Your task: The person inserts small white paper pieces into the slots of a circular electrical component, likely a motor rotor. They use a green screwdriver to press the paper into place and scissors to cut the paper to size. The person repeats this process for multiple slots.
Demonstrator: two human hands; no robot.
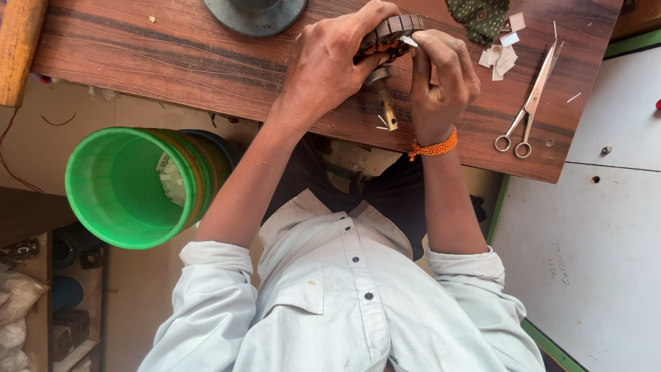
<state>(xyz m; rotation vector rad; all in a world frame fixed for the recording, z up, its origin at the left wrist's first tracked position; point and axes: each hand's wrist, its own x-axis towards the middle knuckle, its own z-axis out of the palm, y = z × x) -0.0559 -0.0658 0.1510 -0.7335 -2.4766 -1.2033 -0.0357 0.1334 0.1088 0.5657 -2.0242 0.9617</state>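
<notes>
head view: the slotted motor rotor (391, 36) sits over the wooden bench (172, 62), its shaft pointing at the edge. risk: the white paper strip (407, 41) could tear or slip if forced. left hand (329, 60) wraps the rotor; right hand (443, 79) pinches the strip, wrist bent.

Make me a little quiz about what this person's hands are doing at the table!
1. True or false: the scissors lie on the wooden table with no hand touching them.
2. Which wrist wears the orange thread band? A) left B) right
3. Fill in: the left hand and right hand together hold a round wound part with a metal ____ sticking out towards the person.

Key: 1 true; 2 B; 3 shaft.
</notes>
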